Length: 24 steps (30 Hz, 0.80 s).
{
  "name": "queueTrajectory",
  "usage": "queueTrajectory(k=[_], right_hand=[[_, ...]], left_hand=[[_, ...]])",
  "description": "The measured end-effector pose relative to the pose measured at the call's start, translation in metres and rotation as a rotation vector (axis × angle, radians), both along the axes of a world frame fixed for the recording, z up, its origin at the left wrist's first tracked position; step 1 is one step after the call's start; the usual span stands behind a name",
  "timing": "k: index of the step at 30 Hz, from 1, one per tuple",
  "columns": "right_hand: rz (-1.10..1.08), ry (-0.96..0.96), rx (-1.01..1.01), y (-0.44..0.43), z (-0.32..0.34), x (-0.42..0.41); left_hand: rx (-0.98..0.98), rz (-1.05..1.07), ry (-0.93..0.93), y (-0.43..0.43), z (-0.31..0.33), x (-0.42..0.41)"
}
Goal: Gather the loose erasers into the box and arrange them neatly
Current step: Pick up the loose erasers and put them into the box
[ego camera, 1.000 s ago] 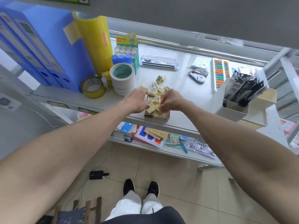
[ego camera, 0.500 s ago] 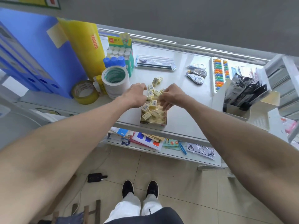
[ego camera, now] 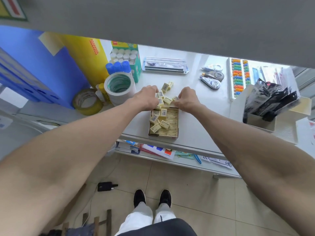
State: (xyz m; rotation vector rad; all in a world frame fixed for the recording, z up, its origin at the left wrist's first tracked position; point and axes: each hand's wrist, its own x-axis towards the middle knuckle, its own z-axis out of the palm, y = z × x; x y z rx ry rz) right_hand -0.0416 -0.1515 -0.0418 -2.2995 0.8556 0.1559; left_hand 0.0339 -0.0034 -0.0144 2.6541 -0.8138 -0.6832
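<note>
A small cardboard box [ego camera: 177,133] stands near the front edge of the white shelf. It holds pale yellow erasers, some laid in rows at the right, others [ego camera: 157,122] lying jumbled on top at the left. Several loose erasers [ego camera: 167,100] lie on the shelf just behind the box, and a pair [ego camera: 167,86] lies farther back. My left hand [ego camera: 147,97] is curled over the loose erasers from the left, fingers touching them. My right hand [ego camera: 187,98] closes in from the right, fingertips pinching an eraser [ego camera: 175,98].
A stack of white tape rolls [ego camera: 119,87], a yellowish tape roll [ego camera: 87,102] and a glue-stick box [ego camera: 127,58] stand to the left. Correction tapes [ego camera: 211,79], an abacus [ego camera: 237,77] and a white box of black packets [ego camera: 269,101] lie right. A grey shelf overhangs.
Both hands have moved from above the box to the loose erasers behind it and now bracket the pile. The camera view has shifted slightly.
</note>
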Motion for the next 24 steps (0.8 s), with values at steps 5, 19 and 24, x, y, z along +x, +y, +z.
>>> queueTrajectory(k=[5,19,24], right_hand=[[-0.070,-0.108,0.009,-0.001,0.005,-0.011],[0.265,0.222,0.502,0.031,0.038,-0.056],[0.275,0.248,0.465,0.040,0.032,-0.060]], left_hand=[[-0.019,0.002,0.001,0.006,-0.001,-0.005],[-0.077,-0.006,-0.051,0.031,0.006,-0.034],[-0.082,-0.026,-0.054,0.034,0.009,-0.039]])
